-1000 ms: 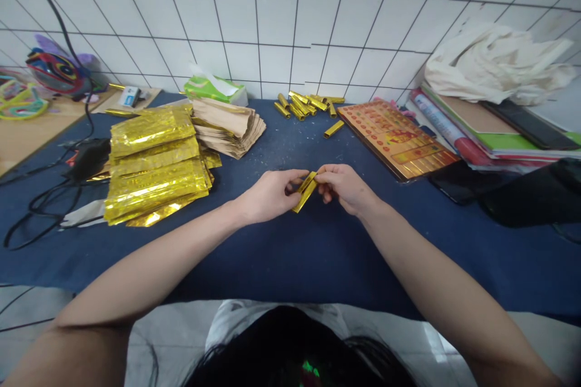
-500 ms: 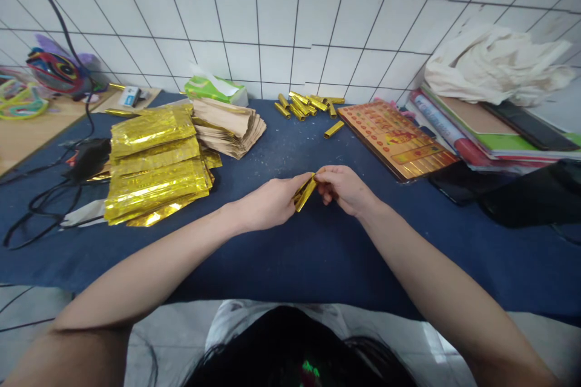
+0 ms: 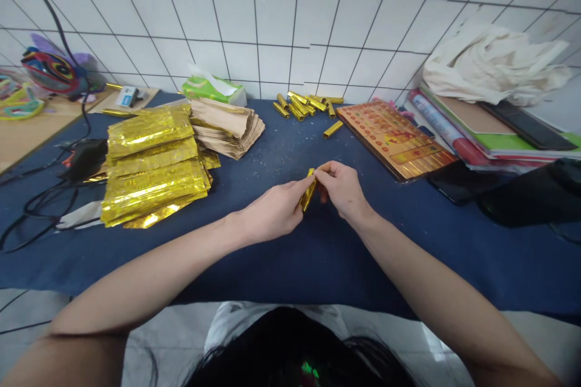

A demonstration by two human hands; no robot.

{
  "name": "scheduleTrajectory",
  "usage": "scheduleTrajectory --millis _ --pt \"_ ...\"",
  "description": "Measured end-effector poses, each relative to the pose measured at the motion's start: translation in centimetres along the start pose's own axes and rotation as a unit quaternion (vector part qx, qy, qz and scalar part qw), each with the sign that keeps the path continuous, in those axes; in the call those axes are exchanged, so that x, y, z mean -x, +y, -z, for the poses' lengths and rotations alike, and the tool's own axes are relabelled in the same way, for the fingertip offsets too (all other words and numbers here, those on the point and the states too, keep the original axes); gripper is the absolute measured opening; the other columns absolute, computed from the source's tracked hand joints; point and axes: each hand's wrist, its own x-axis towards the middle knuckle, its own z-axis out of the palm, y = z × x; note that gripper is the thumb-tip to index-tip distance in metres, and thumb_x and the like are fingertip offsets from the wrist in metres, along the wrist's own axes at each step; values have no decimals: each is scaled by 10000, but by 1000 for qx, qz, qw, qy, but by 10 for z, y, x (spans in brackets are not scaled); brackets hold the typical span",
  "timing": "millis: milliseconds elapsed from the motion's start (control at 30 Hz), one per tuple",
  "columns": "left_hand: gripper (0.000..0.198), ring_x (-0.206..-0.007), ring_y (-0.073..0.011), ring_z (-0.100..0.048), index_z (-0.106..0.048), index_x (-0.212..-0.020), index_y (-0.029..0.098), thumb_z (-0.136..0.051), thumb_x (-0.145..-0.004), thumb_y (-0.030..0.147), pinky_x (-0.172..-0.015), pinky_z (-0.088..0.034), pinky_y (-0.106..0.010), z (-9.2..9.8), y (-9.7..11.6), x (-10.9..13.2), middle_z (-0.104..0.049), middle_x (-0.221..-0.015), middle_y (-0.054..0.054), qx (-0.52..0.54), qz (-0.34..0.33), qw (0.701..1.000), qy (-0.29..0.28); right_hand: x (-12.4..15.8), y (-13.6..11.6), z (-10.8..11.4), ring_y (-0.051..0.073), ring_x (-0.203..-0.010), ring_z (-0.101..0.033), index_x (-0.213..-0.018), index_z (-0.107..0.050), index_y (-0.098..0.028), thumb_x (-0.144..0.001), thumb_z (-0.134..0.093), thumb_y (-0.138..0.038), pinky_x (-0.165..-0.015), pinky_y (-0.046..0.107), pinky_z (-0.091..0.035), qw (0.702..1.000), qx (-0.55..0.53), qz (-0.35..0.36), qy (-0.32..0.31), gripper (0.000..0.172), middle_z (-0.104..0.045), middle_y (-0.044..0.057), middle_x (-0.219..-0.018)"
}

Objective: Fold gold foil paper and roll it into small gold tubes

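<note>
Between my hands, above the middle of the dark blue cloth (image 3: 272, 266), is a narrow folded strip of gold foil paper (image 3: 308, 193). My left hand (image 3: 279, 208) is closed round its left side, with the thumb and index finger along the top. At the strip's upper end my right hand (image 3: 339, 187) pinches with thumb and forefinger. To the left lies a stack of gold foil paper sheets (image 3: 152, 163), beside a fanned stack of brown paper (image 3: 227, 127). Several small folded gold tubes (image 3: 302, 106) lie by the wall, and a single gold tube (image 3: 333, 129) sits nearer.
An orange printed packet (image 3: 394, 139) lies right of the tubes. Further right, books (image 3: 499, 133) carry a white cloth bag (image 3: 494, 66). A green tissue pack (image 3: 213, 89) stands by the tiled wall (image 3: 281, 18). Black cables (image 3: 40, 205) run along the left side.
The gold strip has turned more upright and looks narrower and more closed. My right hand has shifted slightly up and left, its fingertips now against the strip's top end.
</note>
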Motion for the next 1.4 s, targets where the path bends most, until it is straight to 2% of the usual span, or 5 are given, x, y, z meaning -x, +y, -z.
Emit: scheduleTrajectory --millis 300,800,1033,1233,1400 --pt "512 -828 -164 -598 -406 -1242 165 -469 -737 109 -750 -474 -284 -1 7 1 -614 -1014 -60 23 15 999 19 -3 2 0 53 -286 -419 -613 -529 -172 -695 -591 -255 -267 186 -293 998 -49 -24 11 132 -532 -44 -461" --pt "320 -837 -140 -611 -580 -1112 145 -496 -811 214 -725 -482 -248 -3 -5 -2 -658 -1019 -58 112 98 967 208 0 -7 6 79 -454 -501 -699 -575 -171 -669 -655 -328 -435 210 -416 983 -178 -9 -32 179 -561 -38 -550" --pt "330 -831 -145 -597 -583 -1114 155 -521 -809 266 -742 -476 -266 -3 -5 -1 -654 -995 -61 145 66 963 219 0 -9 7 107 -605 -561 -690 -621 -177 -645 -678 -313 -525 225 -449 971 -226 -28 -74 154 -610 -10 -659" --pt "332 -823 -133 -598 -590 -1082 144 -454 -780 143 -774 -471 -262 -1 -3 0 -653 -952 -49 230 39 953 194 1 -10 6 97 -515 -520 -633 -583 -175 -603 -671 -258 -501 240 -449 959 -269 -57 -67 125 -578 -26 -578" --pt "334 -702 -100 -567 -595 -1061 134 -488 -746 115 -688 -465 -231 -3 -6 -2 -639 -835 -24 188 35 960 204 0 -10 5 95 -478 -508 -614 -572 -170 -600 -671 -244 -464 232 -433 953 -286 -77 -67 124 -567 -29 -538"
